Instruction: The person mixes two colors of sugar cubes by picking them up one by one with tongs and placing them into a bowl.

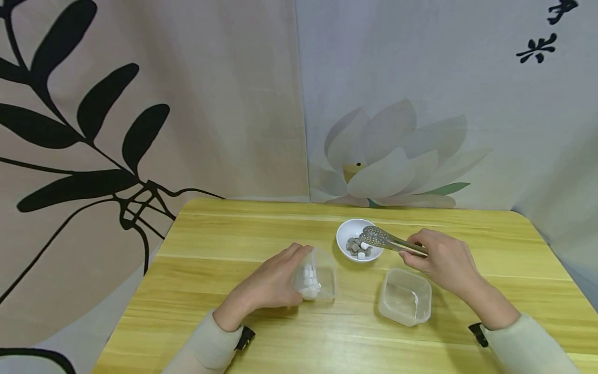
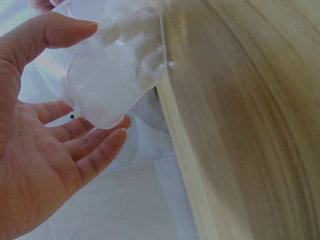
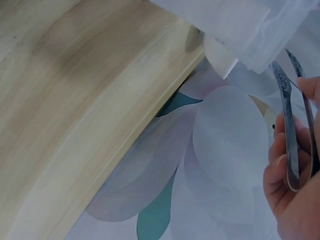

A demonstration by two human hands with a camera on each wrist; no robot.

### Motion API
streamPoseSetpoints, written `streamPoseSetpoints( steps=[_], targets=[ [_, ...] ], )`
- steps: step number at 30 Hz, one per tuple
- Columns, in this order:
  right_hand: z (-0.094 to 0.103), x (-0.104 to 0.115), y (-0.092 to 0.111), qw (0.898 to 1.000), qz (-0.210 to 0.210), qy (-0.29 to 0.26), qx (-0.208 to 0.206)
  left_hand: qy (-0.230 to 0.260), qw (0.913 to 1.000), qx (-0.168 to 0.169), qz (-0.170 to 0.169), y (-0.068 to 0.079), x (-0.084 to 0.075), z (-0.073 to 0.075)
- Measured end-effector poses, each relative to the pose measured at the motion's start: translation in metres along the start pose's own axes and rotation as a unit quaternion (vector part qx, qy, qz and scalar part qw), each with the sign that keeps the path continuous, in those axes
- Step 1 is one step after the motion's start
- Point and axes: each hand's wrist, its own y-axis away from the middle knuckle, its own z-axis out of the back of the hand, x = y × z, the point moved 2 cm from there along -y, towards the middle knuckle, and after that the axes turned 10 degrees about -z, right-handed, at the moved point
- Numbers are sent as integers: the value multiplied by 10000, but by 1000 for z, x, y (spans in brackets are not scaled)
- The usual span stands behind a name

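My left hand (image 1: 275,278) grips a clear plastic container (image 1: 329,270) by its side, thumb on one edge and fingers on the other. The container is tipped toward the right, and white pieces (image 1: 310,280) are gathered inside it; the left wrist view shows them blurred through the plastic. In my right hand (image 1: 446,259) is a pair of metal tongs (image 1: 390,241) with perforated ends, pinched between thumb and fingers. Their tips overlap the rim of a small white bowl (image 1: 342,236). Grey lumps (image 1: 352,245) and a few white cubes (image 1: 362,255) lie in that bowl.
A second clear plastic container (image 1: 404,301) stands upright on the wooden table (image 1: 233,228), below my right hand and to the right of the tipped one. Behind the table's far edge hangs a curtain (image 1: 243,104) printed with leaves and a lotus.
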Motion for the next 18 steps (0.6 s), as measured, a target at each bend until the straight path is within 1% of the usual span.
streamPoseSetpoints(
  steps=[2, 10, 13, 18],
  targets=[
    [0, 2, 0, 10000, 32, -8, 7, 3, 10000, 2, 3, 0, 0, 0],
    [-4, 21, 1, 9986, 440, -283, 30, 77, 10000, 35, 46, 0, 0, 0],
    [-8, 29, 2, 9971, 646, -396, 22, 109, 9999, 49, 62, 0, 0, 0],
    [-15, 41, 3, 9915, 1169, -564, -24, 68, 10000, 36, 53, 0, -1, 0]
  ],
)
